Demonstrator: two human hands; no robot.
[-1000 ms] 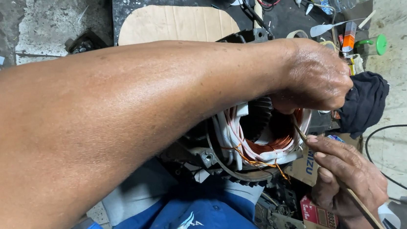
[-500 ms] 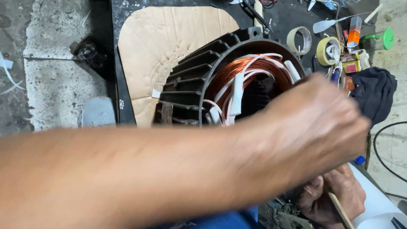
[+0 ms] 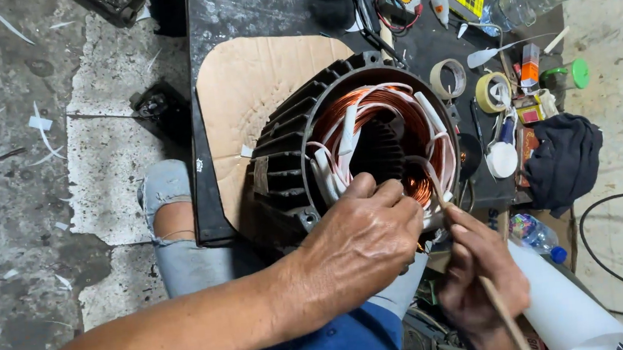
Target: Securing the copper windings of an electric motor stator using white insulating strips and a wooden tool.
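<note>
A dark board (image 3: pixel 267 10) carries cardboard (image 3: pixel 259 89) (under the motor stator (image 3: pixel 339 150)) and tape rolls (image 3: pixel 449 78).

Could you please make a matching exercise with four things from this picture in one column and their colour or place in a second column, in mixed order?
Things:
1. copper windings
2. thin stick
3. dark cloth
4. cardboard sheet

Descriptions:
A. lies flat under the finned motor housing
B. crumpled at the right edge of the work board
C. held in the right hand, its tip at the coil
D. orange-brown, inside the housing, with white sleeves over it

Pairs: 1-D, 2-C, 3-B, 4-A
</note>
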